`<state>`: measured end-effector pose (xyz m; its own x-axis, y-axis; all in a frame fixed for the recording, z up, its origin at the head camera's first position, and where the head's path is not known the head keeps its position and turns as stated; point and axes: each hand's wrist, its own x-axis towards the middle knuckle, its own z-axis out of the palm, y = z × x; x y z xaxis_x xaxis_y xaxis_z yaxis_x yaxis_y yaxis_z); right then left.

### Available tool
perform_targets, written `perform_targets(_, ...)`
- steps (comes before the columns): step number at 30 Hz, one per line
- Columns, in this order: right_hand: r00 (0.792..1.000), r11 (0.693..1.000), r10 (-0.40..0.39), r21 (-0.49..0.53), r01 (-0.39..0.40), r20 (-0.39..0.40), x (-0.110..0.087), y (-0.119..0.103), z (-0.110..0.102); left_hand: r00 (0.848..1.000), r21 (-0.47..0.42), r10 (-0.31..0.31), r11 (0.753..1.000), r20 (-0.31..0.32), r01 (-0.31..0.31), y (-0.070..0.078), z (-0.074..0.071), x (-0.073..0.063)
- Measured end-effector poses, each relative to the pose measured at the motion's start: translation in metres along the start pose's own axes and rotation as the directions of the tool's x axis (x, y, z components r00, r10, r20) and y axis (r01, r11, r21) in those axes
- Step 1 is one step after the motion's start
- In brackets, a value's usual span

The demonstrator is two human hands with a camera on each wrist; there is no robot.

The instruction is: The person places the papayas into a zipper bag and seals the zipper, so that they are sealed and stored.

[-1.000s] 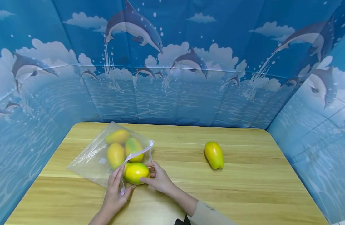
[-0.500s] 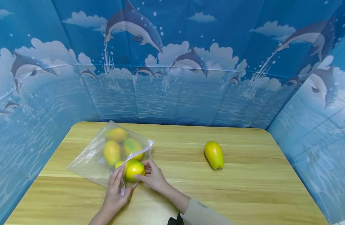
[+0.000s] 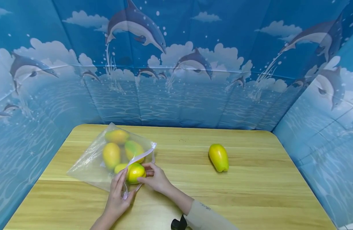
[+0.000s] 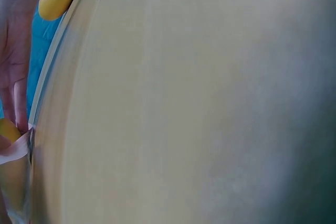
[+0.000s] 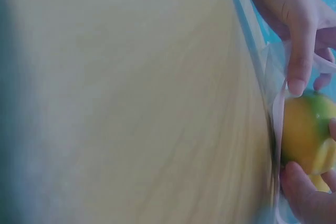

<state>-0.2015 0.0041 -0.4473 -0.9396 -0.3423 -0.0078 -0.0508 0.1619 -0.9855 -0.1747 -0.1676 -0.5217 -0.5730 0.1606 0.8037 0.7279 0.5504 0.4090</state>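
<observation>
A clear plastic bag (image 3: 91, 166) with a pale purple strip along its mouth lies on the left of the table. Several yellow-green mangoes show through its film, among them one mango (image 3: 111, 156) at the left. My left hand (image 3: 116, 196) holds the near edge of the mouth. My right hand (image 3: 158, 179) grips a mango (image 3: 136, 173) that sits partly inside the mouth. The right wrist view shows this mango (image 5: 310, 129) between fingers, beside the bag's rim. Apart from the bag, a single mango (image 3: 218, 157) lies to the right.
The wooden table (image 3: 251, 191) has rounded far corners. Behind it and at both sides hangs a blue curtain (image 3: 176, 95) printed with dolphins. A small black object (image 3: 179, 223) is at the right sleeve, by the bottom edge of the head view.
My right hand has moved left and pushed its mango deeper into the mouth of the bag. The mangoes inside have shifted left and away. My left hand has stayed in place.
</observation>
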Motion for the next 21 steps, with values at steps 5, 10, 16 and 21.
perform_targets(5,1.000,1.000,-0.023,0.012,0.023,-0.005,0.006,0.009,0.001,1.000,0.010,0.008,1.000,-0.001,-0.008,0.000,0.000,0.001)
perform_targets(10,0.998,0.999,-0.049,0.002,0.049,-0.031,0.013,0.021,0.008,1.000,0.009,0.013,1.000,-0.002,-0.013,0.001,0.000,0.001)
perform_targets(16,0.997,0.998,-0.052,0.014,0.053,-0.057,0.024,0.040,0.015,1.000,-0.002,0.017,1.000,-0.002,-0.017,0.000,0.001,0.001)
perform_targets(21,0.995,0.998,-0.057,-0.014,0.056,-0.080,0.028,0.042,0.018,1.000,-0.005,0.021,1.000,0.001,-0.021,0.000,0.001,0.000)
